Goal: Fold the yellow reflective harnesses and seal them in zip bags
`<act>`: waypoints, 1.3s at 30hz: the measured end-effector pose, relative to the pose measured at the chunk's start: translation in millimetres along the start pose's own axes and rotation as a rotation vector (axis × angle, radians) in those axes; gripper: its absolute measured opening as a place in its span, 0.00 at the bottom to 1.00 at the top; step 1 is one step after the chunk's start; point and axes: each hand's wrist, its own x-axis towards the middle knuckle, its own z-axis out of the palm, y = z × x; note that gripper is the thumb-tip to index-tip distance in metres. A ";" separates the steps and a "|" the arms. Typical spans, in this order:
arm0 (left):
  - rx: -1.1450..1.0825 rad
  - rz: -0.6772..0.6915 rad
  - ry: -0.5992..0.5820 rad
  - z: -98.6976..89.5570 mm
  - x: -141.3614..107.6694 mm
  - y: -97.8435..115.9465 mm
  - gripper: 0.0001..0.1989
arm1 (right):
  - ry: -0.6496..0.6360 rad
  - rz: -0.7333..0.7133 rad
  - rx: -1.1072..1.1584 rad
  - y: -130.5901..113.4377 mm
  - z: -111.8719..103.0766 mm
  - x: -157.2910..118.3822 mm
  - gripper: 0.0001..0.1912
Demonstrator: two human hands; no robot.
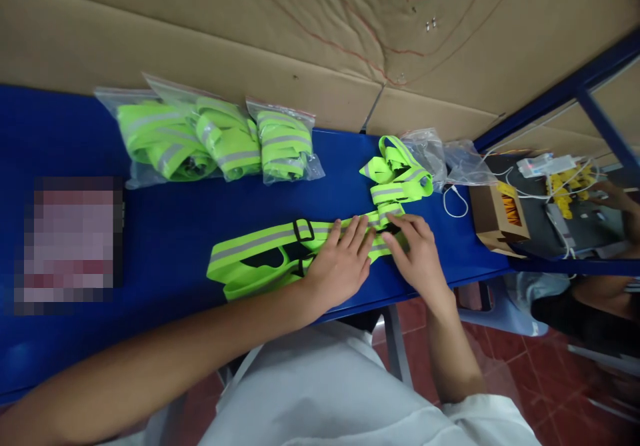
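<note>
A neon-yellow reflective harness [257, 243] with grey stripes and black buckles lies stretched along the blue table in front of me. My left hand [343, 263] rests flat on its straps, fingers extended, just right of a black slide buckle [303, 230]. At the harness's right part is my right hand [419, 253], its thumb and fingers apart, the tips touching the straps beside a dark piece. Beyond the hands, a looped yellow-green strap [403, 191] lies in loose folds and runs down toward my fingers. What lies under my left palm is hidden.
Three clear zip bags of folded yellow-green straps, including the right one [286, 143], line the back. Empty-looking plastic bags [467, 161], a white cable loop [455, 201] and a cardboard box [497, 223] are at right. Another person's hand [613, 196] is near yellow parts. A blurred-out item [70, 239] lies left.
</note>
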 end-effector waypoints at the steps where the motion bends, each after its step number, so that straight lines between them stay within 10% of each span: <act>1: 0.003 -0.001 -0.004 -0.1 -0.2 -0.2 0.29 | 0.004 0.013 0.061 4.8 -2.2 1.7 0.19; 7: 0.011 0.006 -0.012 -0.2 -0.1 0.7 0.29 | 0.109 0.278 0.108 37.0 8.0 12.3 0.36; 18: 0.039 -0.027 -0.011 -6.7 -0.5 -4.6 0.29 | 0.001 0.425 0.214 40.2 -1.6 21.6 0.35; 30: 0.122 -0.005 -0.021 -1.2 3.5 5.8 0.30 | 0.034 0.086 -0.397 -31.9 21.0 16.8 0.11; 39: 0.066 -0.068 0.036 -4.3 0.6 6.9 0.30 | -0.208 -0.022 0.204 1.5 -13.6 16.0 0.19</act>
